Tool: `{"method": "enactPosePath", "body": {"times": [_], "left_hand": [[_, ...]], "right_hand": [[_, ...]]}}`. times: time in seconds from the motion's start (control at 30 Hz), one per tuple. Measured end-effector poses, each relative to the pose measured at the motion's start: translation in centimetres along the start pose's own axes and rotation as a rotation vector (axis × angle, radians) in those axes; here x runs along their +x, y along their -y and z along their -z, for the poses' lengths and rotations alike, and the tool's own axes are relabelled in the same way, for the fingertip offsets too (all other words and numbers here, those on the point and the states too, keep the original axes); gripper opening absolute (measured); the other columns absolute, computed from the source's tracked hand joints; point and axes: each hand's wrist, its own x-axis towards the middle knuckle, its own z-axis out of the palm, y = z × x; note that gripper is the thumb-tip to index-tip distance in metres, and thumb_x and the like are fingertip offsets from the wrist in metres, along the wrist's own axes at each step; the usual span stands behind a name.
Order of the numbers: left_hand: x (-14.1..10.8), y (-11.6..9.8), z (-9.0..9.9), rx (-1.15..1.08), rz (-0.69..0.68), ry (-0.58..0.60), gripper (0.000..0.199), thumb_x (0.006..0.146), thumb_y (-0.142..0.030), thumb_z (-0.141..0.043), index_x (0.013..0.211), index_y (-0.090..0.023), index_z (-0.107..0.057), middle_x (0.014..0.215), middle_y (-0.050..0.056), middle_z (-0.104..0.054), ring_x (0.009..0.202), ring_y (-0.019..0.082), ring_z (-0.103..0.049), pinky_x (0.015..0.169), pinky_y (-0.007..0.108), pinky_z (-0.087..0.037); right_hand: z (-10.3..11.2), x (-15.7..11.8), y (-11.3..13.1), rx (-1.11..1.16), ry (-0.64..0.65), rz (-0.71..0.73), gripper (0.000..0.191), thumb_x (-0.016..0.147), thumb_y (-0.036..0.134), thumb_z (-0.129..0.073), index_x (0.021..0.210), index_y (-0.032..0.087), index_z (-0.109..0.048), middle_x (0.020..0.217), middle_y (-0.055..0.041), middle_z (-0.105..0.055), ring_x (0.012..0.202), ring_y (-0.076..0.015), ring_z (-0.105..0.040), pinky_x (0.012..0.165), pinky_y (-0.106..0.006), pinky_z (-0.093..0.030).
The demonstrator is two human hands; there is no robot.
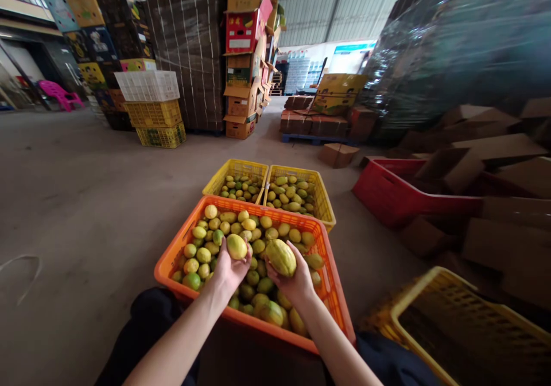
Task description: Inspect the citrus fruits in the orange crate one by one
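Observation:
An orange crate [166, 254] full of yellow and green fruits stands right in front of me, between my knees. Over its middle, my left hand [231, 264] holds a smooth yellow fruit [236, 246], fingers wrapped around its underside. Beside it on the right, my right hand [297, 277] grips a larger, ribbed yellow-green fruit [280, 257]. The two held fruits are apart. Below the hands, loose fruits fill the crate, with a green one [191, 281] at the near left.
Two yellow crates [329, 205] with fruits adjoin the orange crate's far side. A red crate [387, 199] with cardboard is at right, a yellow crate [400, 303] at lower right. Stacked boxes [241, 76] and white-and-yellow crates [148, 86] stand farther back.

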Motion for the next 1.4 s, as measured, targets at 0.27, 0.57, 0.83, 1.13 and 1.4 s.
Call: {"method": "enactPosePath", "body": {"times": [0.27, 0.57, 0.83, 1.13, 1.4], "left_hand": [[0.3, -0.5, 0.5, 0.110, 0.039, -0.039, 0.021, 0.096, -0.032, -0.046, 0.103, -0.019, -0.061, 0.081, 0.003, -0.065, 0.066, 0.017, -0.064, 0.057, 0.029, -0.056], [-1.3, -0.4, -2.0, 0.213, -0.012, -0.014, 0.017, 0.084, -0.029, -0.066, 0.089, -0.014, -0.059, 0.071, 0.003, -0.063, 0.056, 0.012, -0.063, 0.042, 0.017, -0.047], [0.6, 0.3, -1.1, 0.311, 0.068, 0.129, 0.029, 0.097, -0.035, -0.044, 0.104, -0.014, -0.063, 0.081, 0.006, -0.070, 0.059, 0.014, -0.066, 0.050, 0.021, -0.053], [-0.7, 0.7, -2.0, 0.341, 0.040, -0.081, 0.022, 0.084, -0.031, -0.065, 0.095, -0.012, -0.061, 0.064, 0.002, -0.062, 0.052, 0.013, -0.062, 0.044, 0.018, -0.051], [0.4, -0.4, -0.3, 0.272, -0.021, -0.007, 0.024, 0.094, -0.024, -0.041, 0.100, -0.013, -0.062, 0.076, 0.006, -0.067, 0.058, 0.013, -0.064, 0.049, 0.020, -0.051]], "right_hand": [[0.0, 1.2, -1.0, -0.030, 0.079, 0.084, 0.022, 0.072, 0.041, -0.074, 0.076, 0.021, -0.065, 0.063, 0.0004, -0.070, 0.048, -0.0159, -0.058, 0.042, -0.026, -0.044], [-0.7, -0.8, -0.2, 0.122, -0.042, 0.110, 0.012, 0.075, 0.027, -0.072, 0.080, 0.020, -0.063, 0.068, 0.0007, -0.071, 0.053, -0.0142, -0.063, 0.043, -0.023, -0.050], [-0.5, -0.8, 0.5, 0.152, -0.059, -0.031, 0.023, 0.090, 0.034, -0.051, 0.078, 0.018, -0.061, 0.061, -0.0046, -0.069, 0.053, -0.0177, -0.064, 0.041, -0.024, -0.047], [-0.8, -1.2, 0.4, 0.047, -0.107, 0.042, 0.029, 0.092, 0.043, -0.050, 0.085, 0.017, -0.061, 0.065, -0.0025, -0.069, 0.053, -0.0169, -0.062, 0.047, -0.028, -0.051], [-0.6, -1.3, -0.9, 0.012, -0.007, -0.025, 0.017, 0.087, 0.033, -0.059, 0.079, 0.018, -0.060, 0.062, -0.0017, -0.068, 0.047, -0.0140, -0.060, 0.039, -0.022, -0.045]]}}
